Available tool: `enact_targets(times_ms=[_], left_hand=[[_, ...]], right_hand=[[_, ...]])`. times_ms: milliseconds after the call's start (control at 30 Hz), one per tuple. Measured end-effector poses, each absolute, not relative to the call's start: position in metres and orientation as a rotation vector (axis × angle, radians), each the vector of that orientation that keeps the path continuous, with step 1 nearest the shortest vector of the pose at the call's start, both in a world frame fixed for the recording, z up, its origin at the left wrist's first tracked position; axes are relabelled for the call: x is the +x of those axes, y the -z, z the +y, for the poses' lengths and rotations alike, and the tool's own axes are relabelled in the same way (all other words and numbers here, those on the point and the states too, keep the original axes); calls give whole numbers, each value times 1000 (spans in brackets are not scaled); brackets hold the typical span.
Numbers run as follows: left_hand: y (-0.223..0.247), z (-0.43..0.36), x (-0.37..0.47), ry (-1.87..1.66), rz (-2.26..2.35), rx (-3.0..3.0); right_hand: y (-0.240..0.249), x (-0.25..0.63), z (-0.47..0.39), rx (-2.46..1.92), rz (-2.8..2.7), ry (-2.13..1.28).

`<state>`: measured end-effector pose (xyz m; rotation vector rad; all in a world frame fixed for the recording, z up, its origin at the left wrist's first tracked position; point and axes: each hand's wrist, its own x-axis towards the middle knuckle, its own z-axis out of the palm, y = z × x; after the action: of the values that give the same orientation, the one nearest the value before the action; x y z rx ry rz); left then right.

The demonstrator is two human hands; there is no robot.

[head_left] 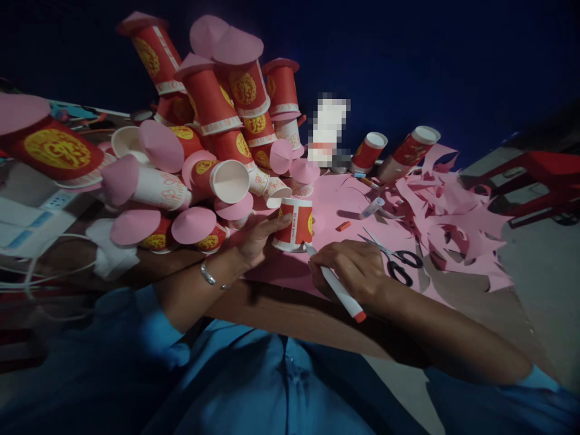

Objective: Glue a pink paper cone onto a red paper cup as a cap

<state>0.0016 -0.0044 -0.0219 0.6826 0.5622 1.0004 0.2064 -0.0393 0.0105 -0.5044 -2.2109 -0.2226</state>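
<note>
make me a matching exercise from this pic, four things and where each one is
Things:
1. red paper cup with white bands and a yellow emblem
2. slim white marker with a red end
3. metal scissors with black handles
4. silver metal bracelet

Places:
A. lying down, in neither hand
B. in the right hand
C. on the left wrist
D. in the left hand

Pairs: 1-D, 2-B, 3-A, 4-C
</note>
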Motion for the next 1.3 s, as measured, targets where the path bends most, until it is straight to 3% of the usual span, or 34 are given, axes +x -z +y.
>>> enact_targets(times_ms=[1300], left_hand=[[24,-3,-1,-1052,650,582]], right_hand=[[-19,208,-43,-353,-2262,276]])
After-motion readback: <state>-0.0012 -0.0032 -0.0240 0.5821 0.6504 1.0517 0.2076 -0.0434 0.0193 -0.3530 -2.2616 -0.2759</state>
